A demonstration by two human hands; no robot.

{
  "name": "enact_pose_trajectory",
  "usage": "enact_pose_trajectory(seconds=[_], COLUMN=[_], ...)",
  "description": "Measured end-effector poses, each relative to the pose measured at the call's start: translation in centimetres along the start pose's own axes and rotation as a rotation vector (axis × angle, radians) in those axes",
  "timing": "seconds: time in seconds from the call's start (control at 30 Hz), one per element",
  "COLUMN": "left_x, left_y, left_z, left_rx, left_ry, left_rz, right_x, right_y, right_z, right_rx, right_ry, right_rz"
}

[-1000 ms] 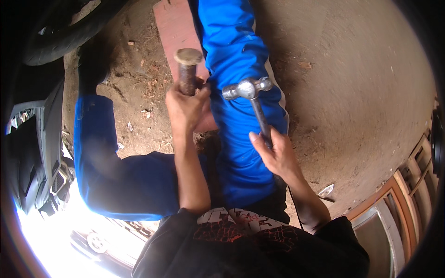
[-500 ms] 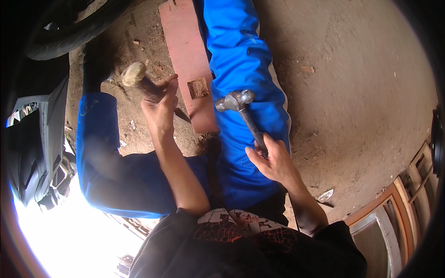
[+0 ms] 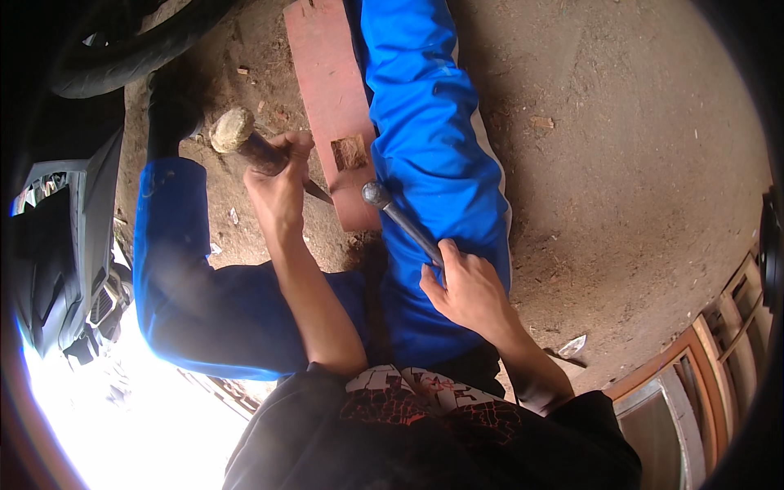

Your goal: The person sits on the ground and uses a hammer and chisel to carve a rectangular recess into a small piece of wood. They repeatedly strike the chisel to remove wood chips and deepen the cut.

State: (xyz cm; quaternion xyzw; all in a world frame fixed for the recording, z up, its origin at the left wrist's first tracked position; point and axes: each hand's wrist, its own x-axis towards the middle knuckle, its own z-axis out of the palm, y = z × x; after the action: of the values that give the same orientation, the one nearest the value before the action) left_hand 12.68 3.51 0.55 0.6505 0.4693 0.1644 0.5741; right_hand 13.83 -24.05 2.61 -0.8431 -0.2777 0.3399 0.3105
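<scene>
My left hand (image 3: 276, 196) is closed round the handle of a chisel (image 3: 234, 131), whose wooden butt is pale and frayed. Its dark metal blade shows below the fist, over the edge of a reddish plank (image 3: 331, 82). A rough squarish recess (image 3: 349, 153) is cut into the plank near its close end, right of my left fist. In my right hand (image 3: 474, 296) is a ball-peen hammer (image 3: 376, 194), gripped by its dark shaft over my blue-clad right leg. The hammer's head is seen end-on, beside the plank's edge and apart from the chisel.
My outstretched blue-trousered leg (image 3: 433, 106) lies along the plank's right side, and my other leg is bent at left. Bare dirt floor (image 3: 621, 163) surrounds them. A tyre (image 3: 122, 69) and dark vehicle panels stand at left; wooden frames (image 3: 710, 384) lie lower right.
The hammer head has swung left and turned, and my right hand has shifted slightly left and toward me. My left hand with the chisel has barely moved.
</scene>
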Motion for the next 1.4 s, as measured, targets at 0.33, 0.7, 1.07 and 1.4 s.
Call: enact_pose_trajectory(seconds=[0.33,0.7,1.07,1.4], left_x=[-0.3,-5.2,-7.7,-7.1], left_y=[0.7,8.4,15.0,14.8], left_z=[-0.4,-1.0,-7.0,-6.9], left_rx=[0.065,-0.19,-0.968,-1.045], left_ry=[-0.028,-0.07,0.112,0.134], left_rz=[-0.056,0.126,0.535,0.587], right_x=[0.5,1.2,2.2,2.3], right_y=[-1.3,-1.8,-3.0,-3.5], right_z=[0.1,0.1,0.0,0.0], right_rx=[-0.07,-0.033,-0.037,-0.063], right_ry=[0.013,-0.018,-0.005,0.022], right_rz=[0.058,0.177,0.163,0.138])
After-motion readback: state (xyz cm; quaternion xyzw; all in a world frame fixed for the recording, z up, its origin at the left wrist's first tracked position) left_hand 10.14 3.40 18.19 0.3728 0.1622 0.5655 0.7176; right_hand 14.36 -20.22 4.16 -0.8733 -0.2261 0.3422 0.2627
